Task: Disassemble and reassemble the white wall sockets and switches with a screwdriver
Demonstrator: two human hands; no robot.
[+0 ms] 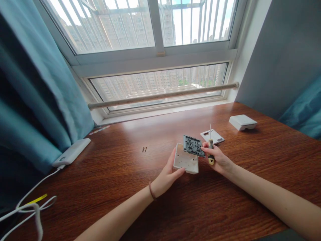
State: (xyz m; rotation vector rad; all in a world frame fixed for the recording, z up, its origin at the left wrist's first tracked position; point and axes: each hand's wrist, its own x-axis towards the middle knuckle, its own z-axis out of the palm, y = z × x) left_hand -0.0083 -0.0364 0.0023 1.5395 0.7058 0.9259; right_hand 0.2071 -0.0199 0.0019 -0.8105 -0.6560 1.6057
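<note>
Two screws (145, 149) left of open box (184, 162); plate (217, 136) behind screwdriver (211, 151)

With the dark grey rectangular plastic module (193, 146) I am hiding part of the open white square plastic box (185, 163); two thin dark metal screws (143, 149) are looking too small for detail.

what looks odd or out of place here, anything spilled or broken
Nothing looks spilled or visibly damaged. Two small dark screws lie loose on the brown wood-grain table, apart from the white square plastic box in the left hand, so they look stray. The white cable at the left edge is looped untidily.
</note>
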